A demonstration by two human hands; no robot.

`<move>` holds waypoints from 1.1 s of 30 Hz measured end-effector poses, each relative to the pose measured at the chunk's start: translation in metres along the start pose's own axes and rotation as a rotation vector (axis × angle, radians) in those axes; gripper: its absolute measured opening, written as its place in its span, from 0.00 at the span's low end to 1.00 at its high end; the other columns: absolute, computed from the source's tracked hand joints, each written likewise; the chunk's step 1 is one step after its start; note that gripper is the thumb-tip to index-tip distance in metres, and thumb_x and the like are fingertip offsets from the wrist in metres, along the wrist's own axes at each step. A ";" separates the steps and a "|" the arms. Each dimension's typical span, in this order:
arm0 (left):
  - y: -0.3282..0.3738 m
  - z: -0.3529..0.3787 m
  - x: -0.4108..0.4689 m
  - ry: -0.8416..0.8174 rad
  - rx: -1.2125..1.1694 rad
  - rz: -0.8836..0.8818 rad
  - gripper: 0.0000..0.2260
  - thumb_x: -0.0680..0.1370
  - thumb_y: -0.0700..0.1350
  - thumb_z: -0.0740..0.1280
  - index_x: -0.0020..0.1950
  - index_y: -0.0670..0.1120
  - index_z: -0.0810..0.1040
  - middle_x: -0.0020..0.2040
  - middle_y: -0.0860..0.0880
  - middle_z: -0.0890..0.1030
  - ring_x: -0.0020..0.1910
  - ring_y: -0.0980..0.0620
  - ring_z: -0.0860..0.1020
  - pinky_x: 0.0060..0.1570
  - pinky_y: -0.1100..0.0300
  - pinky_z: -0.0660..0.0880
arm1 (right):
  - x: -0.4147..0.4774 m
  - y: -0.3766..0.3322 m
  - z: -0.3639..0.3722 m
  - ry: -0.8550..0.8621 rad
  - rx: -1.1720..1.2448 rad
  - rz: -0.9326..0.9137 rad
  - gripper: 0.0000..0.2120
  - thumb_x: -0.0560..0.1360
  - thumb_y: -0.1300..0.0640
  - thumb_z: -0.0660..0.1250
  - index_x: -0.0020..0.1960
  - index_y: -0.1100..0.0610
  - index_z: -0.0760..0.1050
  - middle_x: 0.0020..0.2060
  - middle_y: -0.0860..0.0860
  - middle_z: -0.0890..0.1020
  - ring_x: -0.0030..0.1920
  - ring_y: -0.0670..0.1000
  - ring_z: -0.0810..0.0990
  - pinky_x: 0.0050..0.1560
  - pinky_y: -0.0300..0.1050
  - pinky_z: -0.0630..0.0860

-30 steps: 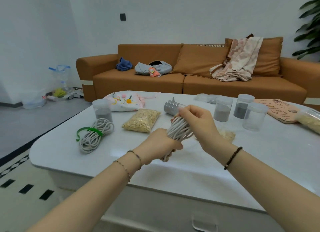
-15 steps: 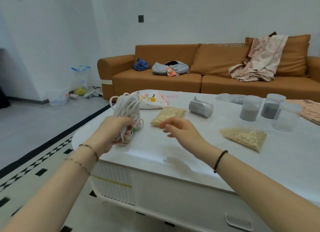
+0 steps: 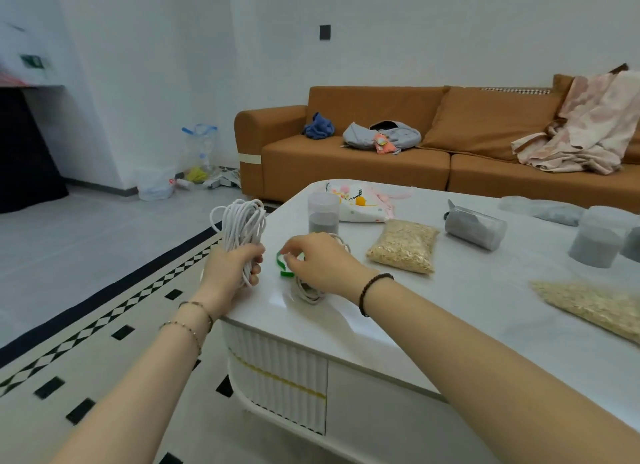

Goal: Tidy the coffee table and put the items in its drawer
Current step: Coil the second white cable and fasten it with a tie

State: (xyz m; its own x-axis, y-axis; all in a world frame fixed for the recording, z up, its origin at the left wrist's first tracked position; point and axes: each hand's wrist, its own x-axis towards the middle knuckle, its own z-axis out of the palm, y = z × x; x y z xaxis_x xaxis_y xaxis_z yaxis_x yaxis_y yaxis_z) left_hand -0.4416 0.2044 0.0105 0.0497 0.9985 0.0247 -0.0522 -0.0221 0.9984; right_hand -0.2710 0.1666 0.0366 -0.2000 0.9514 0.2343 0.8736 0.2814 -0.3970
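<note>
Two white cord coils, one green tie, four jars holding grey powder, two bags of oats, one printed pouch, two hands

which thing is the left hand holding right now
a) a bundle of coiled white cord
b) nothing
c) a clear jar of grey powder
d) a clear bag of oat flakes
A: the left hand has its grip round the bundle of coiled white cord, held upright beside the corner of the white coffee table; the right hand pinches a green strap.
</note>
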 end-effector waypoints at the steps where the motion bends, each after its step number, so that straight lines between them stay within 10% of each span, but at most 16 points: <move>1: -0.003 -0.003 0.003 0.014 -0.042 0.005 0.02 0.76 0.37 0.68 0.43 0.41 0.79 0.33 0.44 0.75 0.28 0.51 0.71 0.25 0.62 0.68 | 0.005 0.000 0.003 -0.012 -0.053 0.005 0.13 0.81 0.52 0.61 0.61 0.54 0.80 0.54 0.49 0.84 0.54 0.52 0.80 0.47 0.40 0.69; 6: -0.010 -0.008 0.009 0.005 -0.151 0.031 0.04 0.76 0.35 0.67 0.43 0.40 0.79 0.32 0.45 0.74 0.27 0.52 0.70 0.24 0.63 0.67 | 0.018 0.000 0.015 -0.106 -0.371 0.083 0.10 0.77 0.54 0.65 0.56 0.56 0.78 0.49 0.52 0.82 0.53 0.54 0.77 0.64 0.50 0.66; 11: -0.015 -0.007 0.007 -0.034 -0.028 0.044 0.03 0.76 0.36 0.68 0.43 0.41 0.79 0.32 0.44 0.75 0.27 0.52 0.71 0.27 0.61 0.69 | 0.017 -0.002 0.025 0.005 -0.360 0.084 0.07 0.80 0.62 0.61 0.51 0.57 0.78 0.46 0.54 0.80 0.49 0.56 0.74 0.55 0.50 0.67; 20: 0.011 0.030 -0.011 0.008 -0.268 -0.056 0.03 0.76 0.35 0.66 0.44 0.41 0.76 0.33 0.45 0.74 0.28 0.52 0.71 0.27 0.64 0.70 | -0.023 0.018 -0.053 0.404 0.865 0.100 0.04 0.81 0.62 0.65 0.48 0.58 0.74 0.39 0.54 0.86 0.38 0.50 0.85 0.42 0.40 0.81; 33: 0.037 0.284 -0.080 -0.535 -0.403 -0.176 0.06 0.77 0.32 0.68 0.47 0.42 0.76 0.37 0.44 0.74 0.29 0.55 0.71 0.24 0.66 0.67 | -0.176 0.185 -0.164 0.745 0.232 0.096 0.05 0.79 0.59 0.68 0.51 0.50 0.81 0.38 0.49 0.81 0.32 0.51 0.77 0.29 0.39 0.71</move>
State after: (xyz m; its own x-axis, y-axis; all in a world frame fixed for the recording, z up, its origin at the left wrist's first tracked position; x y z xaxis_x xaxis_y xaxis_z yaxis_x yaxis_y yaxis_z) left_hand -0.1646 0.1088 0.0604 0.5707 0.8211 -0.0105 -0.3598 0.2615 0.8956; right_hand -0.0016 0.0301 0.0677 0.2933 0.6613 0.6905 0.7409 0.2992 -0.6013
